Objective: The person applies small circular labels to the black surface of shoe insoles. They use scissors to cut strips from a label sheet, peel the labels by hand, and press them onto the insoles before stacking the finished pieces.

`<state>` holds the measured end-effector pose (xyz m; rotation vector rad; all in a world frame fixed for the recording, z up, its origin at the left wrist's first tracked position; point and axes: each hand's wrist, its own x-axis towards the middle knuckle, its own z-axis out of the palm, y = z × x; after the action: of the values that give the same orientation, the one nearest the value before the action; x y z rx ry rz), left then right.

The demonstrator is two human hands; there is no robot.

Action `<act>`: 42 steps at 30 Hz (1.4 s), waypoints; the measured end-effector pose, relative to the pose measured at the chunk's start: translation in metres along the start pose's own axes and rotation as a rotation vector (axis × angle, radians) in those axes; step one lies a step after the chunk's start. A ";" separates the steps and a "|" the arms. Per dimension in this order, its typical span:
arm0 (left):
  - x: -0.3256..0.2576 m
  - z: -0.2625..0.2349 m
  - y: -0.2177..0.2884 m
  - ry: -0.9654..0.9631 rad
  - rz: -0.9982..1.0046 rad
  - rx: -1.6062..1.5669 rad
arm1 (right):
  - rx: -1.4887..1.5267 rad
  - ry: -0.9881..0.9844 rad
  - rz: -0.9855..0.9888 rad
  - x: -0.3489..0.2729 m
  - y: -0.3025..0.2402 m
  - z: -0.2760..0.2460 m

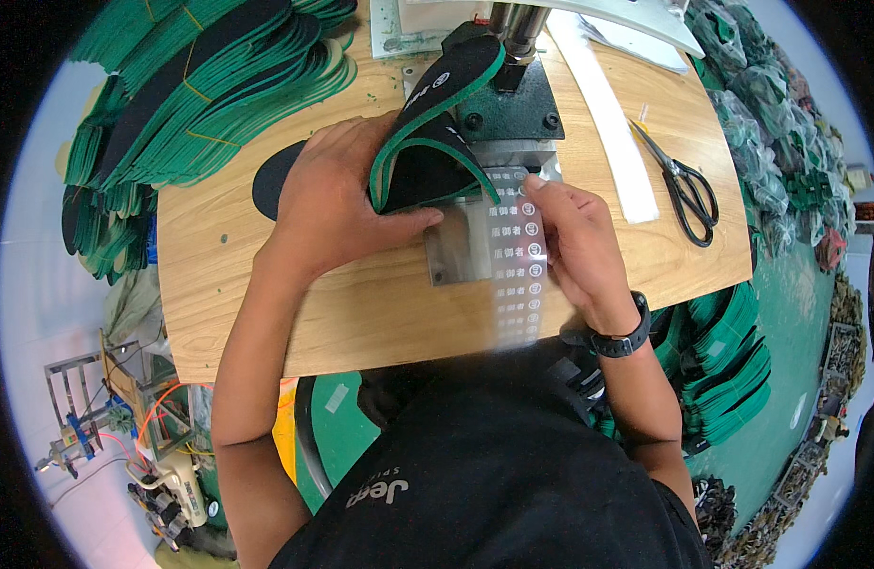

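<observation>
left hand (337, 194) bending insole (437, 142), right hand (570, 237) seemingly pinching label strip (518, 261)

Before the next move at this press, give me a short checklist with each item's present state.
1. Insole bent under the press head: ok, the left hand has it in its grip.
2. Printed film strip lying on the metal plate: ok, the right hand pinches its top end.
3. Strip lined up with the insole's stamping spot: cannot tell, the curled insole hides it.
4. Fingers clear of the press head: cannot tell; both hands sit close to it.
5. Scissors out of the way: ok, they lie to the right on the wooden table.
</observation>
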<state>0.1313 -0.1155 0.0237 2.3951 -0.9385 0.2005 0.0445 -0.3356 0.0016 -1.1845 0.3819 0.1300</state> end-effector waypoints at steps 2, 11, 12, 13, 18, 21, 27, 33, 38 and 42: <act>-0.001 0.004 -0.006 0.023 0.042 0.052 | 0.035 0.010 -0.019 -0.003 0.001 -0.001; -0.005 -0.005 -0.004 0.101 -0.180 -0.172 | 0.139 0.199 -0.184 -0.014 -0.006 -0.016; -0.004 -0.008 -0.005 0.085 -0.276 -0.252 | 0.155 0.184 -0.187 -0.009 -0.005 -0.017; -0.006 -0.011 -0.001 0.169 -0.291 -0.350 | 0.119 0.144 -0.143 -0.007 -0.004 -0.012; -0.009 -0.009 -0.012 0.308 -0.287 -0.574 | -0.041 -0.019 -0.006 -0.002 0.003 -0.004; -0.009 -0.008 -0.013 0.298 -0.318 -0.546 | -0.087 0.002 -0.016 -0.002 0.002 -0.003; -0.009 -0.006 -0.011 0.295 -0.325 -0.509 | -0.068 -0.010 -0.015 0.000 0.000 -0.003; -0.009 -0.007 -0.004 0.135 -0.320 -0.319 | -0.072 0.038 0.008 0.001 0.000 0.004; -0.004 0.000 -0.004 0.024 0.004 -0.013 | -0.064 0.043 0.008 0.000 -0.001 0.007; -0.005 0.002 0.002 0.040 -0.021 0.032 | -0.097 -0.025 -0.028 -0.003 0.000 0.000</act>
<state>0.1260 -0.1152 0.0216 2.4200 -0.8980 0.2571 0.0420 -0.3357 0.0027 -1.2822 0.3402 0.1399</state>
